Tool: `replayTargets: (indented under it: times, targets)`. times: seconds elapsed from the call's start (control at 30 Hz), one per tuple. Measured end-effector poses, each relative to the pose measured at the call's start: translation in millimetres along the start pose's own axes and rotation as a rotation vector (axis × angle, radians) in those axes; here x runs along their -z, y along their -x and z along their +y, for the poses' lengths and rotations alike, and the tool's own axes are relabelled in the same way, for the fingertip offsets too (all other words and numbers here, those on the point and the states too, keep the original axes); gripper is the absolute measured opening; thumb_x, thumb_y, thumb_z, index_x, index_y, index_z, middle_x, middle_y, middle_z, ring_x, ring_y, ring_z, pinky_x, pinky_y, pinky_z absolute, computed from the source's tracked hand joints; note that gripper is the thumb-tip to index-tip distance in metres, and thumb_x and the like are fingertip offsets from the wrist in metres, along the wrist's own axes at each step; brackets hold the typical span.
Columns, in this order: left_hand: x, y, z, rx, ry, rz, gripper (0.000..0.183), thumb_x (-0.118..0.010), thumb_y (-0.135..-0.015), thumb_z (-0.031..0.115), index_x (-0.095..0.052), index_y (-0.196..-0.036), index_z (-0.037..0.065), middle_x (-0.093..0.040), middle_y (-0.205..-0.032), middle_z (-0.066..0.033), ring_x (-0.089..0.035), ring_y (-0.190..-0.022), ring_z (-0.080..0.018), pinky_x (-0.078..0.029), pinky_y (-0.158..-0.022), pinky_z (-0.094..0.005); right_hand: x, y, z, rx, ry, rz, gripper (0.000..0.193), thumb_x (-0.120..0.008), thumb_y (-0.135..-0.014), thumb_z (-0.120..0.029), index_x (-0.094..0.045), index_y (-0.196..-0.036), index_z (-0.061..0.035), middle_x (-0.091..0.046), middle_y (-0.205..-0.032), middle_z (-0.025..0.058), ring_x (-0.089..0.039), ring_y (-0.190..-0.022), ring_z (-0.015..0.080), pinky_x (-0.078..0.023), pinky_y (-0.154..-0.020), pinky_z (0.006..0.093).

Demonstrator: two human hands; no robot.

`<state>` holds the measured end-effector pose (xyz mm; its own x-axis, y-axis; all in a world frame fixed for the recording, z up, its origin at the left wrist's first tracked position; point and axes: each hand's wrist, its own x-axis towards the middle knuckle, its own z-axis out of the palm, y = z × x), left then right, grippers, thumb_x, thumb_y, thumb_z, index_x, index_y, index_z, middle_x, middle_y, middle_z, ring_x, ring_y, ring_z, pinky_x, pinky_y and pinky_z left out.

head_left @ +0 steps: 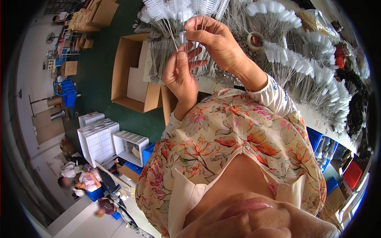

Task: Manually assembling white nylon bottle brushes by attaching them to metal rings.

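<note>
Workshop with a green floor; white tabletop loaded with brush piles, tape roll among them. Open carton by the tabletop's left end, white crates farther back.

Brush is up between the hands, above the tabletop's near edge. Left hand pinches its wire low, thumb against index, other fingers spread. Right hand looks pinched at the upper end, thumb and index closed. Exact wire count in the grip: can't tell.

To do it well: light pinch, since thin wire would likely bend; grip metal, not bristles; hold the other stems clear so nothing snags.
</note>
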<state>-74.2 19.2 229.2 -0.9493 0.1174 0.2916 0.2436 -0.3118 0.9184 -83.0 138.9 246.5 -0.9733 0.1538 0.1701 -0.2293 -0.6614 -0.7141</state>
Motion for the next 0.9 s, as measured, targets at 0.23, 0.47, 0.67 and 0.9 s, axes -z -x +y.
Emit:
replayTargets:
  times: [0.23, 0.47, 0.67, 0.9]
  targets:
    - [0.8, 2.9, 0.8, -0.051, -0.051, 0.004, 0.026, -0.05, -0.092, 0.01, -0.055, -0.108, -0.009, -0.062, -0.099, -0.0177, -0.065, -0.078, -0.0235, -0.058, -0.055, -0.0313, -8.4, 2.7, -8.1, -0.116, 0.108, -0.007, 0.014, -0.063, -0.082, -0.008, -0.061, -0.095, -0.0049, -0.06, -0.082, 0.0024, -0.059, -0.069, 0.0114, -0.048, -0.064, 0.0247]
    - [2.6, 2.3, 0.4, -0.037, -0.053, 0.003, 0.024, -0.052, -0.09, 0.007, -0.056, -0.108, -0.008, -0.062, -0.098, -0.0171, -0.064, -0.078, -0.0219, -0.057, -0.056, -0.0311, -6.0, 1.0, -0.9, -0.09, 0.114, -0.018, 0.014, -0.064, -0.082, -0.009, -0.062, -0.095, -0.0053, -0.062, -0.081, 0.0018, -0.06, -0.071, 0.0111, -0.049, -0.063, 0.0249]
    - [0.3, -0.3, 2.2, -0.074, -0.131, 0.027, 0.024, -0.053, -0.09, 0.007, -0.057, -0.108, -0.009, -0.062, -0.098, -0.0154, -0.064, -0.075, -0.0196, -0.057, -0.054, -0.0296, -13.3, 0.4, -1.5, -0.026, 0.165, -0.006, 0.016, -0.066, -0.082, -0.012, -0.067, -0.096, -0.0044, -0.064, -0.082, 0.0018, -0.059, -0.069, 0.0083, -0.049, -0.057, 0.0234]
    - [5.7, -3.4, -5.8, -0.198, -0.291, -0.069, 0.025, -0.053, -0.09, 0.007, -0.056, -0.11, -0.008, -0.062, -0.099, -0.015, -0.062, -0.074, -0.0166, -0.057, -0.055, -0.029, -16.0, -3.0, -1.1, -0.077, 0.186, 0.073, 0.019, -0.073, -0.076, -0.016, -0.068, -0.089, -0.0023, -0.062, -0.066, 0.0013, -0.056, -0.056, 0.0061, -0.046, -0.048, 0.02]
